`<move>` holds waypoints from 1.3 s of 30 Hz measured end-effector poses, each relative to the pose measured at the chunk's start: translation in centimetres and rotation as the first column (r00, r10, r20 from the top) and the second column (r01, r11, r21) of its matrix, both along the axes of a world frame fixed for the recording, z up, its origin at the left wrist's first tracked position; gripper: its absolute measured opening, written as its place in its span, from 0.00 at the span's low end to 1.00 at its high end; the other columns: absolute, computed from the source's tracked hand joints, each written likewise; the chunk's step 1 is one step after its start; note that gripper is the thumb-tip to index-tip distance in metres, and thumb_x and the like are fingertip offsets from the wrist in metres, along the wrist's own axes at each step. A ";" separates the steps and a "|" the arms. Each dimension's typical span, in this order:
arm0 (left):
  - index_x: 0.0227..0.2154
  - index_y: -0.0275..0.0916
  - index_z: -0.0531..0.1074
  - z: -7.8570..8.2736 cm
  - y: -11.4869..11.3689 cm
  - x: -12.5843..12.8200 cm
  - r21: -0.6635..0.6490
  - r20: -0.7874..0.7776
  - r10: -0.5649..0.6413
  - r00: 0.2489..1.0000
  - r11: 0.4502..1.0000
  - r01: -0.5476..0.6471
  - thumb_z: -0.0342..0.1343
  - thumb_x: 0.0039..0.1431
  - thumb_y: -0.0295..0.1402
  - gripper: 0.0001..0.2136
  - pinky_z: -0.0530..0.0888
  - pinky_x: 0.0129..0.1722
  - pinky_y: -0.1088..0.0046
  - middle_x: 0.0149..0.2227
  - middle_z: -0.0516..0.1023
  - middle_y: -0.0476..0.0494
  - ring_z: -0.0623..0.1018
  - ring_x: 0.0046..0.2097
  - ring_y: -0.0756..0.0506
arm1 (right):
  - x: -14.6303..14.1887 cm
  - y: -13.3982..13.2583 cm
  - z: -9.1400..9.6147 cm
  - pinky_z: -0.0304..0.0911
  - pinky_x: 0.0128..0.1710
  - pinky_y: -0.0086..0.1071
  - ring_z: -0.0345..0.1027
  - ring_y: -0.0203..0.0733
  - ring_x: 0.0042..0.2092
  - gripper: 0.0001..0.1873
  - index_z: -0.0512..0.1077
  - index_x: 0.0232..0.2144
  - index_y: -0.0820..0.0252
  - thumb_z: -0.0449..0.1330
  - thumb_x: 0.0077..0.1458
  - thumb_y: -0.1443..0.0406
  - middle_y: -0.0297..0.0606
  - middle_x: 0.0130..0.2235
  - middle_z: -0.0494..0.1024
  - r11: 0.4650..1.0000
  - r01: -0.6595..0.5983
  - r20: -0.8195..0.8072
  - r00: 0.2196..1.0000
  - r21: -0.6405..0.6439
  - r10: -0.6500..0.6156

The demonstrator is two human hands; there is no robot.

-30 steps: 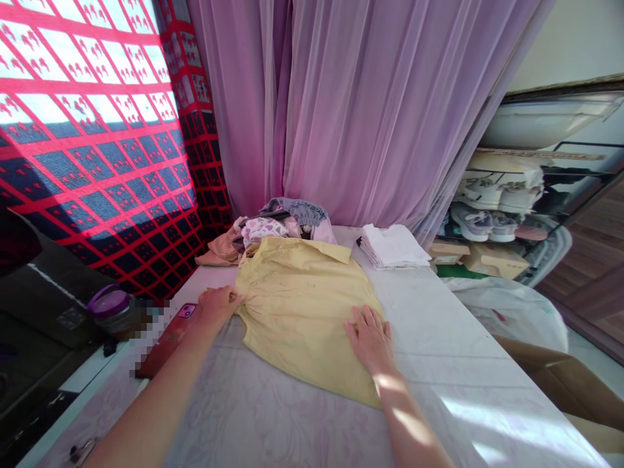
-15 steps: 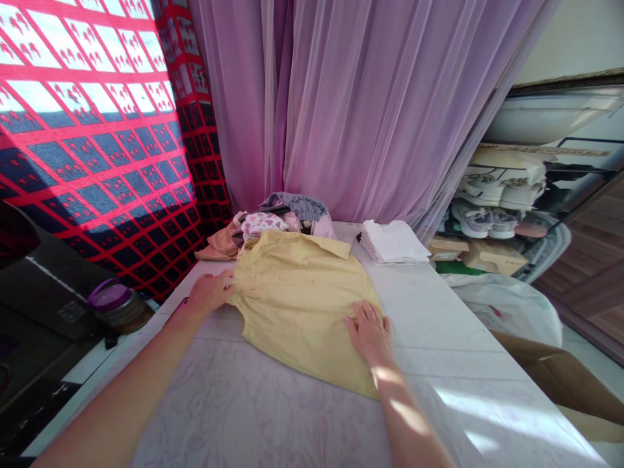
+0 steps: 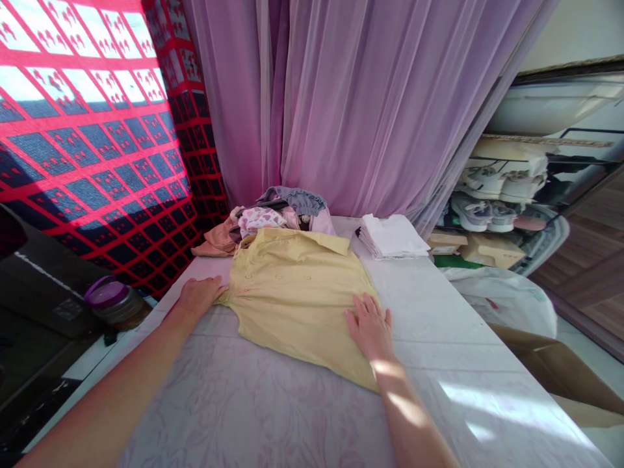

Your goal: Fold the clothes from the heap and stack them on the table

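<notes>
**Operator:** Where did the shirt lie?

**Spotter:** Your yellow button-front shirt lay flat on the tabletop, its collar at the far side and pressed against a mixed pile of clothes. Its lower right corner reached toward you, well short of the tabletop's near end.

**Operator:** And my hands?

**Spotter:** Your left hand was open, palm down, at the shirt's left edge, its fingers touching gathered yellow fabric. Your right hand was open too, fingers spread and resting on the shirt's lower right part, close to its edge. Neither hand gripped anything.

**Operator:** How much room did I have?

**Spotter:** A wide stretch of patterned cover lay between the shirt and you, and another ran to the tabletop's right edge. Beyond the collar, a folded white stack sat just right of the pile, near the far end. Off the left edge stood a jar with a purple lid. Past the right edge were cardboard boxes and a white plastic bag. A sheer purple curtain hung behind the far end.
</notes>
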State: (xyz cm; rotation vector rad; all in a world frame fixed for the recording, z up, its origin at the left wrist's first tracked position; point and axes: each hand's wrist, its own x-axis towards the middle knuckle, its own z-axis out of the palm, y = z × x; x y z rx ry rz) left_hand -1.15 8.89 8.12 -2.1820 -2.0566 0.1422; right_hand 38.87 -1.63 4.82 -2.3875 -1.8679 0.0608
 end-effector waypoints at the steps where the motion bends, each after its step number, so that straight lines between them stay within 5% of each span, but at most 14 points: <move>1: 0.39 0.39 0.72 0.3 0.0 0.0 -0.009 -0.007 0.003 1.000 1.000 -0.003 0.45 0.64 0.45 0.16 0.64 0.43 0.61 0.38 0.79 0.35 0.78 0.42 0.38 | -0.1 0.0 0.0 0.41 0.62 0.54 0.43 0.49 0.67 0.28 0.57 0.63 0.55 0.41 0.64 0.56 0.43 0.67 0.53 1.000 -0.009 0.002 1.000 -0.012 0.009; 5: 0.40 0.39 0.73 1.3 -0.9 1.3 0.089 0.017 -0.060 0.998 0.994 0.058 0.47 0.63 0.39 0.13 0.64 0.46 0.58 0.42 0.77 0.35 0.75 0.46 0.36 | -0.3 -0.1 -0.1 0.42 0.61 0.53 0.41 0.49 0.67 0.27 0.58 0.63 0.54 0.42 0.64 0.55 0.44 0.67 0.52 0.999 -0.016 0.009 1.000 -0.036 0.016; 8: 0.43 0.42 0.74 1.4 -3.4 4.0 0.195 0.168 -0.245 0.955 0.958 0.211 0.48 0.62 0.36 0.12 0.64 0.49 0.59 0.45 0.76 0.39 0.74 0.48 0.39 | -0.4 -0.1 -0.2 0.40 0.62 0.54 0.41 0.50 0.67 0.28 0.56 0.64 0.55 0.43 0.64 0.56 0.45 0.67 0.52 1.000 -0.003 0.013 1.000 0.001 0.003; 12: 0.43 0.46 0.74 0.5 -8.1 7.8 0.086 0.473 -0.583 0.661 0.777 0.623 0.52 0.61 0.44 0.13 0.66 0.50 0.66 0.45 0.77 0.46 0.73 0.49 0.44 | -0.8 -0.2 0.4 0.43 0.62 0.49 0.49 0.48 0.65 0.24 0.64 0.59 0.57 0.46 0.63 0.60 0.43 0.65 0.59 0.979 -0.158 -0.034 0.986 0.129 0.164; 15: 0.44 0.47 0.74 -0.7 -10.3 9.1 0.076 0.574 -0.609 0.548 0.705 0.705 0.58 0.55 0.48 0.17 0.66 0.51 0.65 0.48 0.76 0.45 0.72 0.51 0.43 | -1.6 -0.7 1.6 0.57 0.53 0.35 0.67 0.42 0.52 0.18 0.76 0.43 0.56 0.47 0.62 0.61 0.40 0.50 0.76 0.927 -0.339 -0.220 0.903 0.162 0.369; 19: 0.43 0.47 0.76 -1.7 -10.7 9.4 0.085 0.577 -0.603 0.551 0.715 0.694 0.59 0.56 0.44 0.13 0.66 0.50 0.64 0.48 0.75 0.45 0.72 0.51 0.42 | -2.7 -2.2 2.9 0.62 0.40 0.29 0.70 0.38 0.38 0.14 0.76 0.30 0.56 0.53 0.59 0.60 0.35 0.33 0.78 0.891 -0.446 -0.443 0.784 0.088 0.436; 23: 0.37 0.46 0.77 -1.7 -10.5 10.0 0.161 0.571 -0.617 0.542 0.731 0.663 0.51 0.63 0.38 0.10 0.68 0.46 0.66 0.43 0.78 0.45 0.74 0.45 0.45 | -3.7 -4.2 3.2 0.59 0.50 0.32 0.67 0.40 0.47 0.12 0.76 0.38 0.52 0.61 0.53 0.56 0.34 0.43 0.77 0.804 -0.585 -0.424 0.705 0.107 0.569; 26: 0.33 0.43 0.75 -1.5 -10.9 10.4 0.207 0.608 -0.610 0.509 0.740 0.640 0.47 0.65 0.36 0.12 0.68 0.45 0.66 0.41 0.79 0.44 0.75 0.44 0.46 | -4.1 -5.2 3.2 0.56 0.53 0.32 0.65 0.41 0.50 0.12 0.75 0.40 0.51 0.61 0.51 0.61 0.34 0.47 0.75 0.805 -0.588 -0.352 0.741 0.072 0.573; 30: 0.32 0.41 0.73 -1.1 -11.7 10.5 0.189 0.612 -0.619 0.492 0.719 0.669 0.47 0.64 0.35 0.11 0.67 0.45 0.67 0.38 0.78 0.45 0.74 0.44 0.45 | -4.2 -6.0 3.8 0.58 0.42 0.28 0.68 0.38 0.42 0.13 0.76 0.33 0.53 0.53 0.53 0.69 0.33 0.37 0.77 0.819 -0.574 -0.364 0.765 -0.011 0.531; 39: 0.30 0.42 0.73 0.9 -11.9 10.3 0.025 0.574 -0.559 0.598 0.742 0.670 0.48 0.62 0.41 0.13 0.66 0.33 0.72 0.29 0.75 0.48 0.73 0.35 0.47 | -3.2 -5.8 5.2 0.53 0.27 0.26 0.66 0.34 0.29 0.07 0.77 0.29 0.54 0.59 0.51 0.62 0.29 0.28 0.77 0.777 -0.589 -0.539 0.738 -0.223 0.405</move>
